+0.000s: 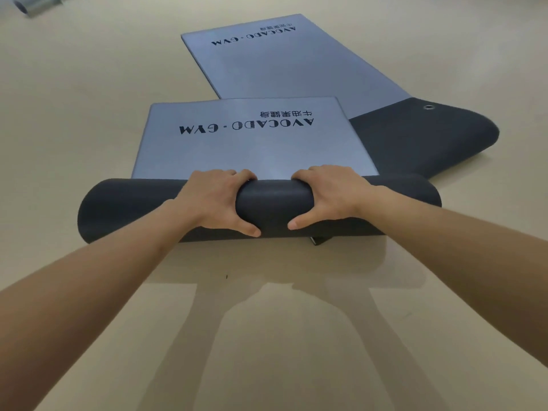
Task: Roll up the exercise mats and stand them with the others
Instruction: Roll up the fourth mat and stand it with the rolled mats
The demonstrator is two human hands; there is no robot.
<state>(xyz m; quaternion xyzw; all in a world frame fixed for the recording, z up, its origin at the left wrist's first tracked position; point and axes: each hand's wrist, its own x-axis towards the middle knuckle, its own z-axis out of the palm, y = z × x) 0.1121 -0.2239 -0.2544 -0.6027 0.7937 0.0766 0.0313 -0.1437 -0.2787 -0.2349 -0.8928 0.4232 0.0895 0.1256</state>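
Observation:
A grey exercise mat point(249, 140) printed "AVOCADO GYM" lies on the beige floor, its near part wound into a thick dark roll point(274, 204). My left hand point(218, 201) grips the roll just left of its middle, fingers over the top and thumb on the near side. My right hand point(324, 197) grips it the same way just right of the middle. A second grey mat point(284, 63) lies behind, mostly flat, with its near right end folded over to show the dark underside point(415, 140) and a metal eyelet.
A rolled grey mat point(35, 4) lies at the far left top corner, partly cut off by the frame. A small dark strap end point(320, 240) pokes out under the roll. Bare beige floor point(89, 99) surrounds the mats.

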